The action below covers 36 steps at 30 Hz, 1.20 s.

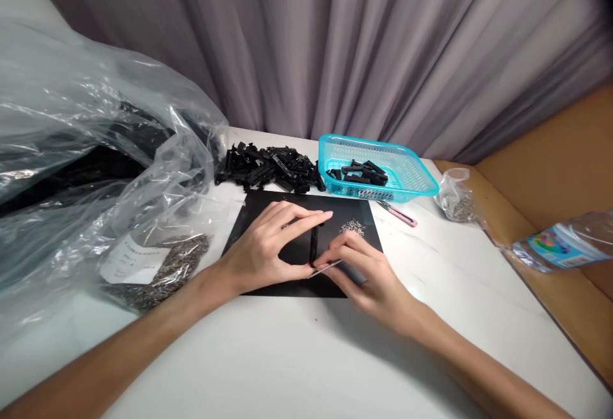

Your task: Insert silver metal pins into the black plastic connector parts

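Observation:
Over the black mat (282,286), my left hand (271,240) spans a narrow black plastic part (314,243), the thumb at its near end and the fingers at its far end. My right hand (361,269) pinches a thin metal tool like tweezers (325,268), whose tip is by the part's near end and my left thumb. The right fingertips are close against the part; whether they press on it, I cannot tell. A small pile of tiny metal pieces (353,226) lies on the mat just beyond my right hand.
Behind the mat are a heap of black plastic parts (272,168) and a blue basket (407,187) with several more. A pink-handled cutter (400,214) lies right. Clear bags (186,182) fill the left, one holding small metal pieces (179,266). A bottle (560,243) and small bag (457,198) lie right.

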Each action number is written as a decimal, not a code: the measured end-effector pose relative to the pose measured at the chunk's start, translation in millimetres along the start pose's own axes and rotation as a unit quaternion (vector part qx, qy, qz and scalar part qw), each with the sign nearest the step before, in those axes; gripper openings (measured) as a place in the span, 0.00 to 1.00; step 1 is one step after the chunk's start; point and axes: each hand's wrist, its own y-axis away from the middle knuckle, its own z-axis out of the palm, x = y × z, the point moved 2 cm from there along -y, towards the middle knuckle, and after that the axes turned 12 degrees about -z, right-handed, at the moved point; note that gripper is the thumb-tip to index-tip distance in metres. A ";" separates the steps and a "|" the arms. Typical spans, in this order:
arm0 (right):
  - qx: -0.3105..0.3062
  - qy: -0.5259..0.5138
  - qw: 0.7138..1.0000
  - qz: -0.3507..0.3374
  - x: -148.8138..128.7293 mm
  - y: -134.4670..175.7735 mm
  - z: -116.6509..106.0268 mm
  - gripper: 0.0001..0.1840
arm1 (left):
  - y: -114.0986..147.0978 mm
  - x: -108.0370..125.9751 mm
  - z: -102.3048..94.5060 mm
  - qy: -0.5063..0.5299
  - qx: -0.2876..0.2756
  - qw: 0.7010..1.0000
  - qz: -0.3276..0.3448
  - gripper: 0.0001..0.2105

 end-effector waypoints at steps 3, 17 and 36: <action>0.011 -0.021 0.999 0.026 1.9 -0.1 -0.3 0.06 | 0.1 -0.1 1.4 0.005 0.004 1.000 -0.007 0.33; 0.009 -0.096 0.984 0.148 13.1 2.2 -1.1 0.10 | 1.5 5.4 3.1 -0.024 0.038 0.999 0.019 0.31; 0.035 -0.040 0.987 0.153 22.1 -0.4 -24.1 0.20 | 0.3 2.0 8.5 0.096 -0.025 0.983 -0.157 0.31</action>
